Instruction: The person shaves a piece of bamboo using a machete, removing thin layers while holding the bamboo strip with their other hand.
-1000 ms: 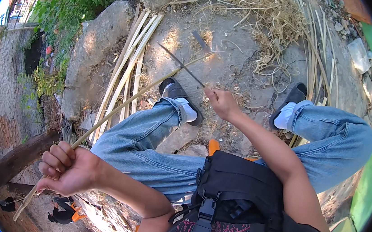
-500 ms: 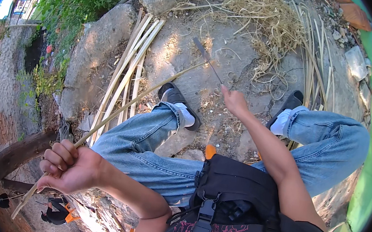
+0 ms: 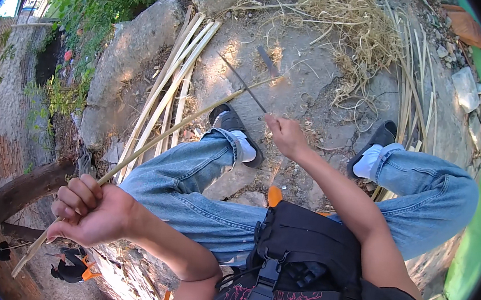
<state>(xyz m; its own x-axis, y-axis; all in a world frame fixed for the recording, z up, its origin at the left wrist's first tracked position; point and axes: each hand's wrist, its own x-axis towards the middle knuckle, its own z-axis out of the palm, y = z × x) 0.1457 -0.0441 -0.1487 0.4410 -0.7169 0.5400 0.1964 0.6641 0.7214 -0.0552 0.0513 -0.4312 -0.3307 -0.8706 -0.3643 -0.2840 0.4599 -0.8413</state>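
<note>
A long pale bamboo strip runs slantwise across my lap, its far end over the ground between my feet. My left hand is closed round it near the lower left, and a short end sticks out behind the fist. My right hand is closed on a thin dark knife, seen nearly edge-on; its handle is hidden in the fingers. The blade crosses the strip near the strip's far end; whether they touch I cannot tell. Just beyond lies a flat grey bar.
Split bamboo strips lie left of my left foot, more to the right. A heap of curly shavings covers the far ground. Stone blocks and a green wall flank me. Another person is at lower left.
My right hand has moved left, and the knife has swung left, away from the grey bar and across the strip. My left hand still grips the strip in nearly the same place.
</note>
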